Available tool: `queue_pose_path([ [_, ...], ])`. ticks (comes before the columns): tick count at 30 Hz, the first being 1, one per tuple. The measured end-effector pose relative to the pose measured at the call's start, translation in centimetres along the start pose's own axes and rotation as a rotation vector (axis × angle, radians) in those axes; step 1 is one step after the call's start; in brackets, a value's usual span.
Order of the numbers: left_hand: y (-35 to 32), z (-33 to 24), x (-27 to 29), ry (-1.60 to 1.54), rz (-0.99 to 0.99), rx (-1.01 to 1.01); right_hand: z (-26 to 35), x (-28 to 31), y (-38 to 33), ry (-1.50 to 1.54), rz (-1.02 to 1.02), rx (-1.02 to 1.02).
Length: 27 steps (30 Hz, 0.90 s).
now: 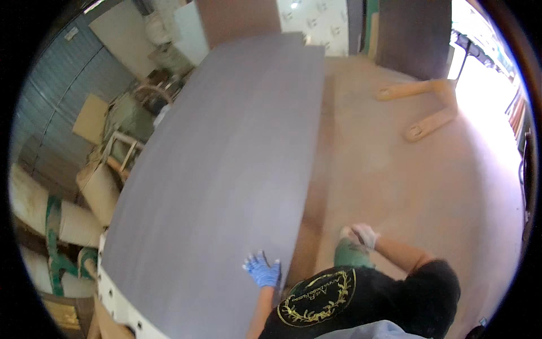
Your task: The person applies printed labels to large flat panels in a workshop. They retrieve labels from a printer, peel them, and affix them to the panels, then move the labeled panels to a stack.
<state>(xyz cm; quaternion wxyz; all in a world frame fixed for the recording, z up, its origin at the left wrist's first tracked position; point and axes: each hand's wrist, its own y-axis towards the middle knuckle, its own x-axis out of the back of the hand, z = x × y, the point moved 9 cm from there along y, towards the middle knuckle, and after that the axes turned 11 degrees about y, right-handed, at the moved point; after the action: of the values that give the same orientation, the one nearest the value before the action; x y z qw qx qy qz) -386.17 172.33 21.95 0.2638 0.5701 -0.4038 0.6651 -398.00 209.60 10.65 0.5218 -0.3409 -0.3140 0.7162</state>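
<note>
My left hand (pixel 262 271), in a blue glove, lies with its fingers spread on a long grey board (pixel 220 169), close to the board's right edge. The board stretches away from me, raised above the floor. To the right of it is my right hand (pixel 366 235), in a pale glove, low in front of my body. It is blurred, and its fingers cannot be made out. Beside that hand is green cloth (pixel 351 254), which looks like a trouser leg.
On the dusty floor (pixel 389 181) at the right lies a pallet jack's orange forks (pixel 432 107). Green-and-white ducts or pipes (pixel 53 243) and cluttered wooden pieces (pixel 121 150) stand along the left. A dark panel (pixel 415 37) leans at the back right.
</note>
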Motion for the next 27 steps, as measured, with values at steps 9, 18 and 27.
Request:
queue_pose_path([
  [9, 19.0, -20.1, -0.8, 0.195, 0.095, -0.126, 7.1, 19.3, -1.9, 0.651, -0.398, 0.004],
  [18, 37.1, -31.4, 0.5, 0.167, 0.076, -0.112, 31.7, 17.4, 25.0, 0.432, -0.106, 0.072],
  [27, 53.9, -35.2, 4.2, -0.025, 0.405, 0.179, 65.7, 15.5, 41.2, -0.08, -0.142, 0.042],
])
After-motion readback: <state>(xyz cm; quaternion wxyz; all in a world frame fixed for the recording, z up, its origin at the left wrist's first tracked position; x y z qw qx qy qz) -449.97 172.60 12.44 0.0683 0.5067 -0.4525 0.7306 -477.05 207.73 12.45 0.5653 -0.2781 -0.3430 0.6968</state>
